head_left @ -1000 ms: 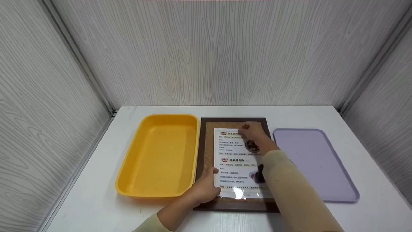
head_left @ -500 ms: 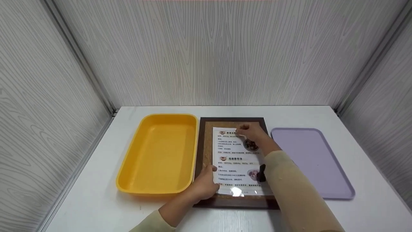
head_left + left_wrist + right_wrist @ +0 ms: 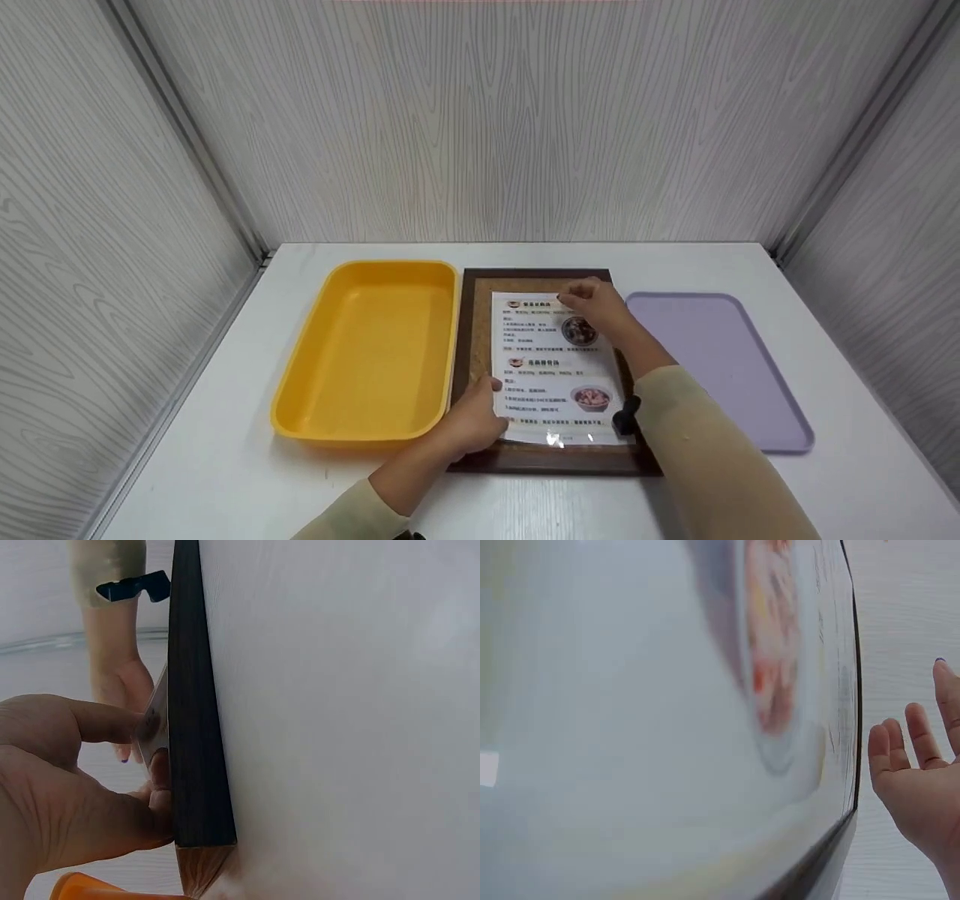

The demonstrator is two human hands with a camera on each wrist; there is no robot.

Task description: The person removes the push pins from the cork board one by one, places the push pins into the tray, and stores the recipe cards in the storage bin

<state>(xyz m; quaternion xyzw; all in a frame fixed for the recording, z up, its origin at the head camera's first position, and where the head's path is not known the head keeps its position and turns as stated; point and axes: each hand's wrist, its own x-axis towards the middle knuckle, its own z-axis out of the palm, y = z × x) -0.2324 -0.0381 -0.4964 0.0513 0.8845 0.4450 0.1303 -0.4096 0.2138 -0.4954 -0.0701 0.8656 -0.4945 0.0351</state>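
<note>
A laminated recipe sheet [image 3: 532,382] with printed text and two food pictures lies over a cork board with a dark wooden frame [image 3: 555,465]. My left hand [image 3: 469,420] holds the sheet's lower left edge; the left wrist view shows the sheet's edge [image 3: 152,720] tilted away from the frame between the fingers. Near the sheet's top right, my right hand [image 3: 600,307] has its fingertips drawn together just above the paper. A tiny dark blue piece [image 3: 940,659] shows at one fingertip, too small to name. The right forearm hides part of the board's right side.
On the left, a deep yellow tray [image 3: 367,360] stands close beside the board. A flat lilac tray [image 3: 720,375] lies to the right, partly behind the right sleeve. Pale wood-grain panels [image 3: 480,135] enclose the white table [image 3: 225,420] at the back and sides.
My right fingertips have shifted slightly right, away from the sheet's heading. The right sleeve has moved right too, uncovering the lower food picture. The left hand keeps its place on the sheet.
</note>
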